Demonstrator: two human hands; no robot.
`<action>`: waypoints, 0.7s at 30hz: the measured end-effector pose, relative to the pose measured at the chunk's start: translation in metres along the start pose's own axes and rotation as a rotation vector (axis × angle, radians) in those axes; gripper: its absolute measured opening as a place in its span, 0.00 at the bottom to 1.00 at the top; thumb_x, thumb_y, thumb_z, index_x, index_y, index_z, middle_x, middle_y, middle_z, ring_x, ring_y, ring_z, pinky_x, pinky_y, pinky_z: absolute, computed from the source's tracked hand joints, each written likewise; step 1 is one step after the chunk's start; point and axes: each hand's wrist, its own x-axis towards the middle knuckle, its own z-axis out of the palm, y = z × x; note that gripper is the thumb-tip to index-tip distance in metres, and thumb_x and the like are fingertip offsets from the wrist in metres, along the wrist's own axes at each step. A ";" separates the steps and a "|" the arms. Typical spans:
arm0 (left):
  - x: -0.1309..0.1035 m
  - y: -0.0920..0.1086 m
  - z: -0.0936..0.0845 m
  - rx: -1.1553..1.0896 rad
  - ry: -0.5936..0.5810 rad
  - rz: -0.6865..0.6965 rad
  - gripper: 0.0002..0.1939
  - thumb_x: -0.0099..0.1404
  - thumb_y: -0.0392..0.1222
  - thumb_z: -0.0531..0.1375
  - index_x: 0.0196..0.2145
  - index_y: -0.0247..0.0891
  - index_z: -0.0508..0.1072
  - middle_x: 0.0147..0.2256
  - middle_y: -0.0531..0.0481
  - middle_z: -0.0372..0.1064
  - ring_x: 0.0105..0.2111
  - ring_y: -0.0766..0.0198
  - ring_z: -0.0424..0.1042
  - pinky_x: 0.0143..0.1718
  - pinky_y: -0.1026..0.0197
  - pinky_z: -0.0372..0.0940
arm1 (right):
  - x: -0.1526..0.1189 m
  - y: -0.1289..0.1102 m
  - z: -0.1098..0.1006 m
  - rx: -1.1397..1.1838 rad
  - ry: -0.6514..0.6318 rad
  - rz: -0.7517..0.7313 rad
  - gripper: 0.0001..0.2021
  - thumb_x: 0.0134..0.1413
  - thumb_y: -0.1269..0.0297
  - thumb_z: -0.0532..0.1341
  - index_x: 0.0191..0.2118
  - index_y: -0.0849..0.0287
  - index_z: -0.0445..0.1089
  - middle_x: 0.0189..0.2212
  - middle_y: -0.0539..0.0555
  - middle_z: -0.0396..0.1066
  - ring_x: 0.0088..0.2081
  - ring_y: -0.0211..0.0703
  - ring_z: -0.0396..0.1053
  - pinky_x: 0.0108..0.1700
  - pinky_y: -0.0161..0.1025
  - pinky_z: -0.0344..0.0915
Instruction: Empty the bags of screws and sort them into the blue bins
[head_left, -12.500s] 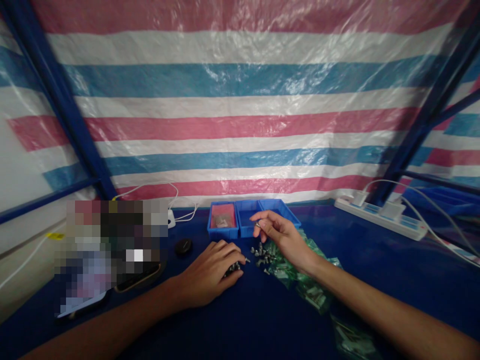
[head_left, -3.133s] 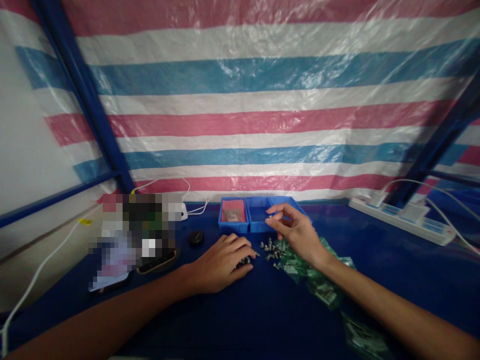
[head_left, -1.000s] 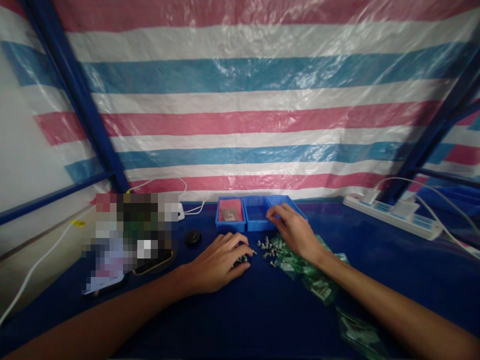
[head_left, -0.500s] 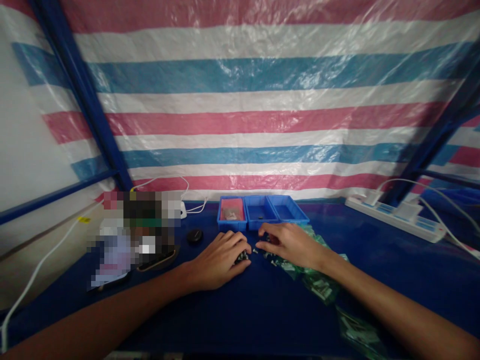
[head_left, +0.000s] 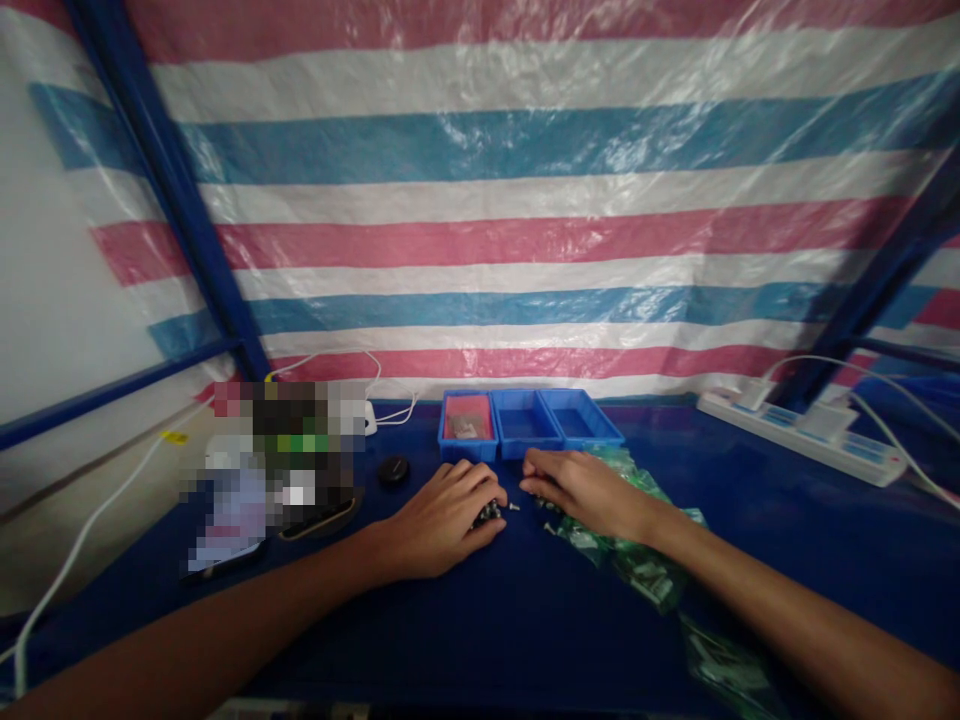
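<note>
- The right hand has been lowered from the bins, where it was seen a second ago, to the loose screws.
- The blue table is spread beneath both hands.
- Three blue bins are lined up beyond them.
- Green bags are strewn beside the right hand; its fingers are curled, and whether a screw is pinched cannot be told.
- Gathered screws are cupped under the left hand, thumb and index parted; whether any are gripped cannot be told.
- A single screw is left between the hands.
</note>
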 end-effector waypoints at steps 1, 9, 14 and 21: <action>0.000 0.000 0.000 0.001 0.000 0.000 0.11 0.79 0.48 0.56 0.53 0.42 0.71 0.53 0.47 0.70 0.52 0.53 0.67 0.55 0.51 0.60 | 0.000 0.000 0.000 0.020 0.018 0.007 0.09 0.76 0.58 0.55 0.44 0.55 0.68 0.34 0.53 0.76 0.35 0.47 0.74 0.37 0.39 0.59; 0.000 -0.001 0.000 0.006 -0.003 0.001 0.11 0.79 0.48 0.56 0.53 0.43 0.71 0.53 0.47 0.70 0.52 0.53 0.67 0.55 0.51 0.60 | 0.001 -0.010 -0.007 0.112 0.176 0.022 0.04 0.73 0.63 0.56 0.43 0.54 0.64 0.31 0.49 0.71 0.28 0.41 0.67 0.33 0.38 0.59; 0.000 -0.001 0.000 0.006 -0.004 0.003 0.11 0.79 0.48 0.56 0.54 0.42 0.71 0.54 0.47 0.70 0.52 0.53 0.67 0.55 0.51 0.60 | 0.000 -0.009 -0.004 0.181 0.214 0.038 0.04 0.70 0.61 0.59 0.43 0.54 0.65 0.28 0.48 0.69 0.26 0.39 0.66 0.31 0.39 0.60; 0.000 0.000 -0.001 0.010 -0.003 0.007 0.11 0.79 0.48 0.56 0.54 0.43 0.70 0.54 0.47 0.70 0.52 0.53 0.67 0.55 0.51 0.60 | 0.004 -0.008 -0.003 0.244 0.291 0.024 0.05 0.69 0.61 0.61 0.46 0.54 0.68 0.36 0.51 0.74 0.31 0.41 0.70 0.34 0.39 0.65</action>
